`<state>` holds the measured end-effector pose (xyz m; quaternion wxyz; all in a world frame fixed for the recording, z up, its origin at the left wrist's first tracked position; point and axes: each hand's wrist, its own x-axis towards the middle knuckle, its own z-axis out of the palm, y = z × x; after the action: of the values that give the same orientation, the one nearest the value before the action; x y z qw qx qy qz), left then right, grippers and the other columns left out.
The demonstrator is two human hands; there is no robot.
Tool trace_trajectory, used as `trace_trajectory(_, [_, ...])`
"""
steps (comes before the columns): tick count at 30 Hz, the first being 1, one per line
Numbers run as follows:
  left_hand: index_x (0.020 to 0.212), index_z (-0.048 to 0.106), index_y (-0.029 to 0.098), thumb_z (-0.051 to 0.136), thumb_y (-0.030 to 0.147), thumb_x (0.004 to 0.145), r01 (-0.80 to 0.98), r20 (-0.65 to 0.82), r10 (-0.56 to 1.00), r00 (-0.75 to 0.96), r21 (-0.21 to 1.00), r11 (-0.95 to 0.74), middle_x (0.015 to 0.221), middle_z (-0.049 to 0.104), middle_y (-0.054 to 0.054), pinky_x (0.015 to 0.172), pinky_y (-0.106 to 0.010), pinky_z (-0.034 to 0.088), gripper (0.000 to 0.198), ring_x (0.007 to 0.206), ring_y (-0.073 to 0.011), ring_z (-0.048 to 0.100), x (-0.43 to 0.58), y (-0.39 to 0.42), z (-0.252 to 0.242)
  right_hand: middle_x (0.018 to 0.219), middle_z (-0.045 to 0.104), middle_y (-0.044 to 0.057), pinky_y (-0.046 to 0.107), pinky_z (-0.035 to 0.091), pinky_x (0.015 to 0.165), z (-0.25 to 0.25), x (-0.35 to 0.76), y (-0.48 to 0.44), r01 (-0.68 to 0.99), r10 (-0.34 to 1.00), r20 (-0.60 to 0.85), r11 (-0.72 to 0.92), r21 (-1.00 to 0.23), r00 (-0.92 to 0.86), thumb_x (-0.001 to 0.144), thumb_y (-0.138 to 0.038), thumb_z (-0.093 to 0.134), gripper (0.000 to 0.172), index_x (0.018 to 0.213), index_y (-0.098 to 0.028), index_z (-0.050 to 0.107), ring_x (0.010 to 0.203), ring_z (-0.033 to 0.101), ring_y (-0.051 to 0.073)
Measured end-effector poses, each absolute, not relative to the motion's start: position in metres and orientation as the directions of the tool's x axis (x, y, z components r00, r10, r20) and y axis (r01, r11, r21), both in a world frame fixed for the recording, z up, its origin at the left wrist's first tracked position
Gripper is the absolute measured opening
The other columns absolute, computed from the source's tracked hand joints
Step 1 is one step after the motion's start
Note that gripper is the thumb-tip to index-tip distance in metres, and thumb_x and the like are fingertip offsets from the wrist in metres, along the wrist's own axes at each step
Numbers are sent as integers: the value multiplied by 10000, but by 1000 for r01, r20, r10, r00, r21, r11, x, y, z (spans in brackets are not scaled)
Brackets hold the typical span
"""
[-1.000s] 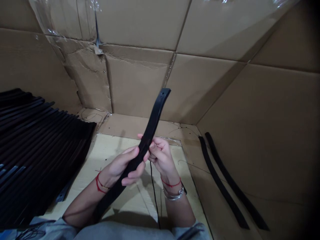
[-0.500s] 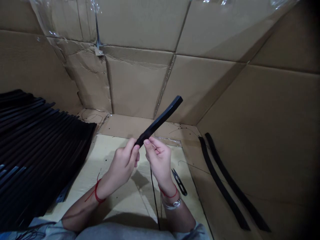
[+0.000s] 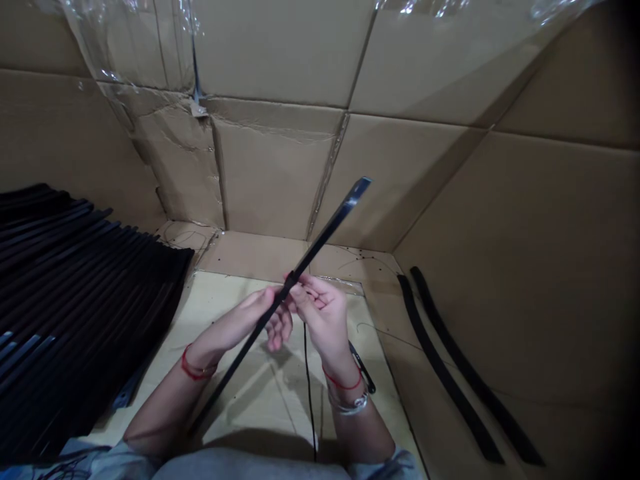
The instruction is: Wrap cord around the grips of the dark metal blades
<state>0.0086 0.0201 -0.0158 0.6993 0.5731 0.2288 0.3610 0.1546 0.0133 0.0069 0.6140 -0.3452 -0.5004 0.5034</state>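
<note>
A long, thin black strip (image 3: 325, 238) slants across in front of me, its narrow edge turned up and its far end raised toward the cardboard wall. My left hand (image 3: 245, 320) has it between the thumb and the loosely curled fingers behind. A dark band of cord (image 3: 291, 279) rings the strip at mid-length. Right beside that band, my right hand (image 3: 323, 313) pinches with thumb and forefinger on the black cord (image 3: 307, 380), whose tail hangs down toward my lap. The fingertips partly hide the cord where it meets the strip.
Many black strips (image 3: 100, 287) lie stacked at the left. Two more curved strips (image 3: 440, 360) rest on the cardboard at the right. Thread snips (image 3: 367, 377) lie partly behind my right wrist on the pale board (image 3: 220, 300). Cardboard walls (image 3: 275, 173) rise ahead and right.
The strip has turned from its broad face to its narrow edge, and its lower length now shows past my left hand. My left fingers have loosened and spread behind it.
</note>
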Motion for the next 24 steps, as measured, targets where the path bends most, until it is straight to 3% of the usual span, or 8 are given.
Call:
trace_trajectory(2, [1035, 504, 172, 452, 540, 916, -70, 178, 897, 405, 984, -164, 652, 546, 19, 491, -194, 401, 391, 522, -94, 500, 14, 14, -11, 647, 664, 30, 221, 434, 448, 8, 152, 14, -228, 965, 256, 263, -937, 60, 715, -353, 777, 275, 900, -151, 750, 527, 539, 119])
trace_trajectory(5, [967, 505, 183, 422, 484, 944, 95, 215, 934, 284, 963, -250, 578, 443, 63, 436, -181, 312, 313, 465, -76, 387, 17, 4, -3, 612, 640, 19, 228, 448, 459, 8, 150, 15, -207, 967, 251, 255, -945, 45, 737, -334, 754, 222, 861, -149, 743, 544, 555, 130])
trace_trajectory(8, [935, 496, 185, 354, 500, 960, 37, 128, 924, 361, 988, -151, 578, 431, 66, 388, -172, 287, 346, 415, -64, 384, 14, -1, 4, 594, 621, 6, 218, 418, 437, 7, 150, 14, -216, 959, 278, 285, -934, 64, 748, -309, 744, 163, 800, -156, 726, 528, 536, 119])
trace_trajectory(12, [978, 495, 185, 373, 495, 961, -176, 71, 892, 446, 984, 10, 591, 445, 66, 374, -137, 291, 333, 393, -41, 392, 9, -2, 5, 567, 596, -18, 192, 319, 379, 4, 151, 11, -255, 944, 320, 331, -909, 85, 757, -294, 748, 142, 812, -166, 724, 445, 435, 75])
trace_trajectory(15, [962, 496, 188, 375, 484, 963, -400, 109, 807, 581, 901, 167, 560, 435, 74, 325, -116, 283, 319, 332, -29, 341, 8, -1, 0, 533, 591, -32, 182, 248, 353, -2, 148, 11, -350, 936, 344, 349, -869, 77, 759, -337, 754, 184, 841, -176, 724, 383, 347, 48])
trace_trajectory(18, [922, 503, 200, 323, 487, 971, -551, 214, 645, 734, 743, 380, 491, 400, 88, 258, -116, 270, 343, 262, -29, 250, 9, 2, -10, 493, 596, -30, 178, 237, 358, -5, 145, 12, -469, 944, 330, 280, -838, -27, 764, -426, 737, 272, 882, -181, 718, 364, 351, 50])
trace_trajectory(21, [893, 504, 216, 280, 501, 974, -554, 299, 482, 823, 610, 567, 419, 369, 100, 227, -119, 254, 372, 211, -40, 211, 11, 8, -18, 454, 574, -30, 174, 180, 346, -2, 148, 12, -471, 949, 231, 107, -876, -216, 754, -469, 733, 363, 937, -155, 725, 345, 262, 37])
trace_trajectory(24, [805, 511, 184, 273, 596, 939, -407, 188, 401, 896, 710, 575, 398, 423, 62, 245, -158, 292, 494, 216, -72, 316, 14, 11, -20, 512, 596, -15, 170, 209, 345, 4, 155, 12, -431, 947, 198, 73, -899, -251, 710, -442, 779, 333, 860, -148, 738, 371, 294, 37])
